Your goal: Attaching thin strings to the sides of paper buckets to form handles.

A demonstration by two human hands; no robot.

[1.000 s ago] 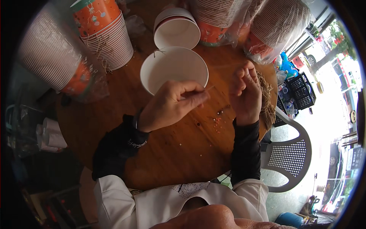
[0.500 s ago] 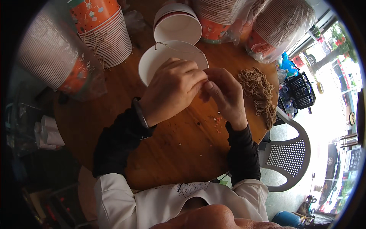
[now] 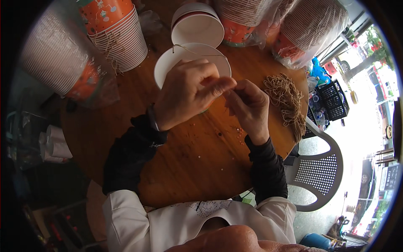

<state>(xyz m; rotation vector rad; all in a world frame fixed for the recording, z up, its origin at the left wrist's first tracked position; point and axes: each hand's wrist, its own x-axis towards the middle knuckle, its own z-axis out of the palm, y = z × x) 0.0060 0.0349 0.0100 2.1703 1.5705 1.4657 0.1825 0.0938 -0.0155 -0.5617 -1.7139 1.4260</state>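
My L hand (image 3: pixel 189 94) & R hand (image 3: pixel 252 111) meet up over the bench (image 3: pixel 180 168), on my side of the big white tub (image 3: pixel 167 68), a bit R of its middle. L hand is nearer the tub & hides part of its mouth; can't tell if they touch. A thin string (image 3: pixel 210 56) goes across the tub's mouth, L to R, w/ a small bend in it. It's past my fingers, on the far side. Its R end gets to abt the R rim, just beyond my fingertips. My L thumb pokes out to the R, & my R fingers curl in to meet it. The tips are v. close tog. but hide each other, so can't tell if they're pinched tight or what's in them. The brown heap (image 3: pixel 289 105) of string is just beside R hand, on its R.
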